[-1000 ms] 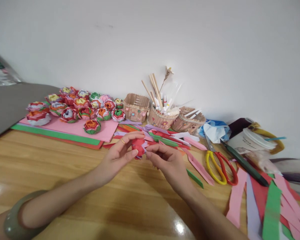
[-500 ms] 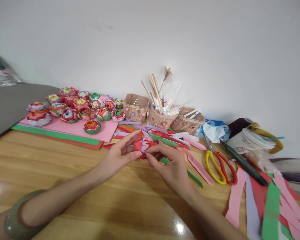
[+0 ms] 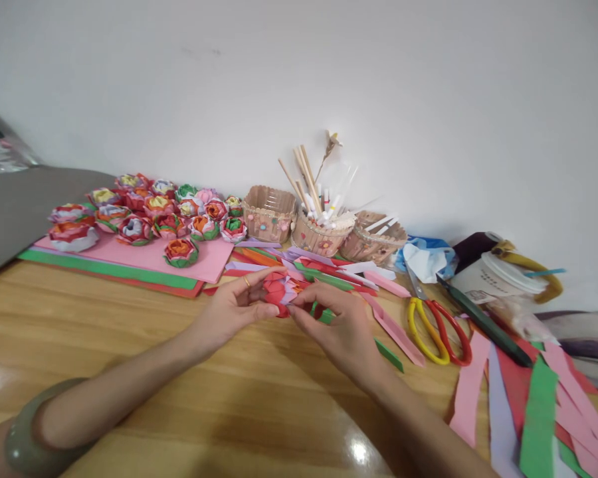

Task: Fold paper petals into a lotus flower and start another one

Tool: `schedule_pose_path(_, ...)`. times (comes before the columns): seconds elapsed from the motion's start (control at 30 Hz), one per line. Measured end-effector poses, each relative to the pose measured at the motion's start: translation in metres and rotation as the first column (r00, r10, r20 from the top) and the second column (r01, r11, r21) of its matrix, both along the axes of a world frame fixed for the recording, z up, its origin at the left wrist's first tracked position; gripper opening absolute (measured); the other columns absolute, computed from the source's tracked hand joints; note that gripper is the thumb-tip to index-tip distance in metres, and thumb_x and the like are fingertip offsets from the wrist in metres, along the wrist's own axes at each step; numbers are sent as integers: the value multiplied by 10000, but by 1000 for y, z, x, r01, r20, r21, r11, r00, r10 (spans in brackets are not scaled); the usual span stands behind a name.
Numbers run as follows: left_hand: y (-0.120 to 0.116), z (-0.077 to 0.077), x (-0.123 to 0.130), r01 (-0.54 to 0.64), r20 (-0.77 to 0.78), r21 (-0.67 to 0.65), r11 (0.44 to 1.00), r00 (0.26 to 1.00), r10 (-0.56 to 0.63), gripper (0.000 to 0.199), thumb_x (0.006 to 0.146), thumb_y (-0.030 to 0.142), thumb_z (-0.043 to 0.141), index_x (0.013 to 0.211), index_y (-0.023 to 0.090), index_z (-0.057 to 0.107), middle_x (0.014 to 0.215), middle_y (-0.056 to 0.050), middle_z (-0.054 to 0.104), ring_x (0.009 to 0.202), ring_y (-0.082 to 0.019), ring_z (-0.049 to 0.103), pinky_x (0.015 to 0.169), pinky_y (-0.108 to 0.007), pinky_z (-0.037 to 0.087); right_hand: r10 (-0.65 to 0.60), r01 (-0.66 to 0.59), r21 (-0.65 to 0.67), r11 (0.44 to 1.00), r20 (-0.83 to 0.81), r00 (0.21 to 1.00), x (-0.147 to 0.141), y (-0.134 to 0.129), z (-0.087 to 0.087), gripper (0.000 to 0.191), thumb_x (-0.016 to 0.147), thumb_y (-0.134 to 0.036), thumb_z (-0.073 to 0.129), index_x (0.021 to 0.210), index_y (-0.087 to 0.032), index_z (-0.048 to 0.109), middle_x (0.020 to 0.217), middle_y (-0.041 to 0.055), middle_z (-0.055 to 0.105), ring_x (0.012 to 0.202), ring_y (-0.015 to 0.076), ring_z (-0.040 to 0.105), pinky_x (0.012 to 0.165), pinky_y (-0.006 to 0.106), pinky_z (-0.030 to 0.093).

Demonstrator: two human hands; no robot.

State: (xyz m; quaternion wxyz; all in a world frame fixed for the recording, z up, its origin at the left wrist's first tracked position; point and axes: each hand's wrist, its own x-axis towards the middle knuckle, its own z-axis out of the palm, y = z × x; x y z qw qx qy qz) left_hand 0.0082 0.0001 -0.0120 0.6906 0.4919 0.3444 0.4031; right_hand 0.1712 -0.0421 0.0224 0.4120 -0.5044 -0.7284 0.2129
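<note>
Between my two hands is a paper flower with red, lilac and orange petals, held just above the table. My left hand grips it from the left, thumb in front and fingers behind. At its right side my right hand pinches the petals between thumb and forefinger. Folded paper strips in red, green, pink, lilac and orange lie behind it, partly hidden by my hands. Scissors with one yellow and one red handle rest to the right of my right hand.
Several finished paper flowers stand on stacked coloured sheets at the left. Three decorated baskets line the wall, two holding sticks or pens. A dark green utility knife, a white cup and cut paper strips lie right.
Both hands stay on the flower with only slight finger movement; it seems turned a little, showing its lilac and orange petals more. The whole view has shifted slightly.
</note>
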Motion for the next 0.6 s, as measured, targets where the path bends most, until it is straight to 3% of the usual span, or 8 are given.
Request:
schedule_pose_path(0.23, -1, 4, 1, -34, -23, -3, 999, 999, 34, 421, 564, 164, 728, 969, 201, 615, 863, -1, 683, 886, -196, 619, 772, -320, 493, -63, 47, 162, 986, 92, 994, -3, -2, -7, 142, 729, -84, 511, 693, -169, 618, 626, 10, 640, 552, 109, 569, 499, 202, 445)
schedule_pose_path(0.43, -1, 2, 3, -82, -46, 18, 996, 995, 83, 436, 550, 186, 741, 959, 199, 593, 879, -3, 669, 847, -172, 609, 804, -320, 478, -182, 57, 440, 896, 247, 952, -3, -3, -17, 112, 774, -91, 539, 756, -149, 634, 691, 54, 684, 643, 150, 632, 618, 252, 509)
schedule_pose_path(0.53, 0, -1, 3, -110, -76, 59, 992, 991, 114, 453, 547, 214, 746, 969, 194, 585, 892, -11, 655, 839, -177, 599, 800, -333, 477, -219, 43, 510, 859, 290, 931, -2, -3, -20, 100, 782, -91, 563, 785, -150, 643, 706, 58, 695, 652, 158, 637, 634, 262, 517)
schedule_pose_path(0.6, 1, -2, 2, -119, -88, 82, 989, 988, 126, 460, 553, 228, 745, 981, 197, 579, 883, -12, 649, 826, -181, 597, 776, -337, 485, -199, 36, 501, 864, 276, 940, -2, -3, -20, 104, 791, -97, 566, 820, -150, 650, 735, 65, 699, 671, 160, 639, 642, 266, 520)
